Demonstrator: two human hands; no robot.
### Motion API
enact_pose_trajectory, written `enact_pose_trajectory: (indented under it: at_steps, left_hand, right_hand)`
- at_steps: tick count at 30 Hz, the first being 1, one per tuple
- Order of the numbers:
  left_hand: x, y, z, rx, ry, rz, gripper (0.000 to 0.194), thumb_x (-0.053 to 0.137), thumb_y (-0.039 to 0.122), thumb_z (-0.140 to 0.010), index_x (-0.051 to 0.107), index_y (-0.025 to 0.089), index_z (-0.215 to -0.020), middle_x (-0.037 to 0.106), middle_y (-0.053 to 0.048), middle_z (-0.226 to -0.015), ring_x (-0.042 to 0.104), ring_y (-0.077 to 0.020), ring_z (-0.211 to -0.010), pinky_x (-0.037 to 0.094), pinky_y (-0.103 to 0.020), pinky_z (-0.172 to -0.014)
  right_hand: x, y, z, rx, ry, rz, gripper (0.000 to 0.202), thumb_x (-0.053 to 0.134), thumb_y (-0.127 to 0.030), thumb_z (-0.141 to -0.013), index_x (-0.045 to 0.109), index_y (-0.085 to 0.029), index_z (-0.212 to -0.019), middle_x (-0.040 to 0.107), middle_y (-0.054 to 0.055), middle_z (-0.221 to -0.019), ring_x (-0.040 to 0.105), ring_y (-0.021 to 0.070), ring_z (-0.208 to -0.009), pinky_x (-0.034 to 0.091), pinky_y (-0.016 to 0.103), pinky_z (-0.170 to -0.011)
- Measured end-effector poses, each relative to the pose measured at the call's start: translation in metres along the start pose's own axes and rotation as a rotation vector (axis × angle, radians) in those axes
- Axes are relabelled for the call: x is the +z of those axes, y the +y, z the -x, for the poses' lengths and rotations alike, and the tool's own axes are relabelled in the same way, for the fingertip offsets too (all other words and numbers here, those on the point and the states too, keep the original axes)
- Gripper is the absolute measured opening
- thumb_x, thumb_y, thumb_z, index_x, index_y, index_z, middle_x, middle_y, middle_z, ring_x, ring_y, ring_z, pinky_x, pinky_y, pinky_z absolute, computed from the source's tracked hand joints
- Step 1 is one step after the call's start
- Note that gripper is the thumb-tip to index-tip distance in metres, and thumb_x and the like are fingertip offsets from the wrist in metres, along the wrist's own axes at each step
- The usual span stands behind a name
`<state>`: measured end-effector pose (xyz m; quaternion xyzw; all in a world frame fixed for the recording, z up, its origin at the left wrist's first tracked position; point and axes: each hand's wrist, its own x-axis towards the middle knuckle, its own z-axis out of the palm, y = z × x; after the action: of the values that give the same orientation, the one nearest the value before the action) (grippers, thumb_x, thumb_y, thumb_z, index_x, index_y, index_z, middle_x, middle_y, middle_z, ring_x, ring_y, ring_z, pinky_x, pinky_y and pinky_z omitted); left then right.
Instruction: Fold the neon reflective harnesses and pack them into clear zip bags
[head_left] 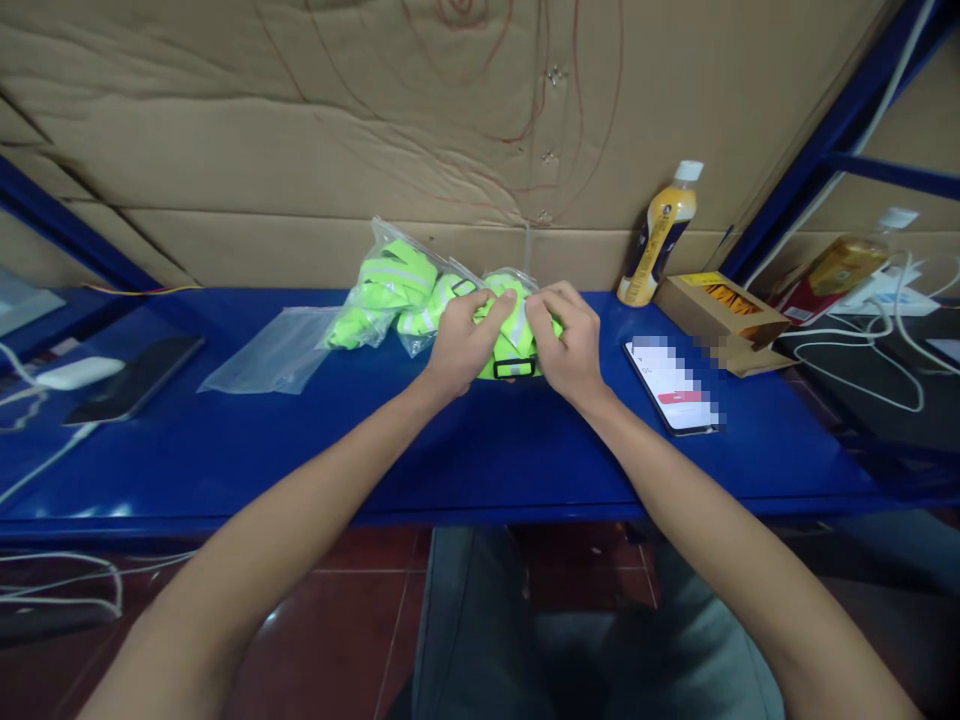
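Observation:
A folded neon green reflective strap with silver bands and a black buckle is between my two hands, over the blue table. My left hand grips its left side, thumb on top and fingers curled. On the opposite side, my right hand is closed on it with bent fingers. Clear plastic shows behind the strap; whether it encloses it I cannot tell. Just left of my hands lie a bagged green strap bundle and a larger one in a clear bag.
A flat clear plastic bag lies on the blue table. To the right are a lit phone, a yellow bottle and an open cardboard box. A dark phone lies left. Cardboard stands behind.

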<state>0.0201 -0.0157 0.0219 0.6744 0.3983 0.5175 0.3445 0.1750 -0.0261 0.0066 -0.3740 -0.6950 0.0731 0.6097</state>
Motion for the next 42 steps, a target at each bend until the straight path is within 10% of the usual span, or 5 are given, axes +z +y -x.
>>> enact_pose_trajectory:
  at_steps: [6,14,22,30,42]
  left_hand:
    - [-0.004,-0.004,0.005,0.285,0.229,-0.476,0.025,0.065,0.031,-0.092,0.050,0.023,-0.074,0.041,0.003,-0.062,0.039,-0.0167,-0.061,0.035,-0.035,-0.070]
    - [-0.017,-0.016,0.010,0.597,0.021,-0.683,0.024,0.068,0.037,-0.084,0.050,0.025,-0.074,0.057,-0.004,-0.071,0.057,-0.0240,-0.068,0.042,-0.039,-0.071]
    - [0.001,-0.007,0.010,0.429,0.106,-0.394,0.031,0.046,0.040,-0.107,0.068,0.020,-0.101,0.076,-0.009,-0.099,0.070,-0.0245,-0.095,0.049,-0.036,-0.089]
    - [0.009,-0.032,-0.006,0.039,0.162,-0.075,0.058,0.044,0.067,-0.107,0.073,0.019,-0.092,0.073,-0.007,-0.088,0.069,-0.0241,-0.096,0.053,-0.034,-0.088]
    - [0.013,-0.023,0.022,0.308,0.255,-0.571,0.083,0.002,0.072,-0.108,0.065,0.017,-0.116,0.073,-0.014,-0.099,0.071,-0.0285,-0.096,0.052,-0.043,-0.089]
  right_hand:
    - [0.012,0.004,0.003,0.477,-0.140,-0.285,0.040,0.059,-0.051,-0.095,0.063,-0.021,-0.070,0.066,0.000,-0.073,0.066,0.0186,-0.075,0.058,0.031,-0.072]
    - [0.009,-0.010,0.003,1.074,-0.430,-0.720,0.059,0.082,-0.077,-0.073,0.073,-0.020,-0.085,0.074,0.007,-0.070,0.067,0.0210,-0.053,0.056,0.034,-0.040]
    - [0.020,-0.004,0.009,0.707,0.076,-0.476,0.051,0.085,-0.068,-0.072,0.069,-0.020,-0.073,0.058,-0.003,-0.061,0.052,0.0115,-0.049,0.040,0.025,-0.041]
    - [0.010,0.000,0.008,-0.019,0.088,0.039,0.020,0.071,-0.040,-0.091,0.074,-0.020,-0.087,0.075,0.004,-0.086,0.069,0.0186,-0.082,0.055,0.032,-0.084]
    - [0.013,0.000,0.007,0.190,-0.116,-0.259,0.039,0.077,-0.056,-0.091,0.083,-0.025,-0.114,0.082,0.005,-0.122,0.075,0.0256,-0.118,0.054,0.040,-0.109]
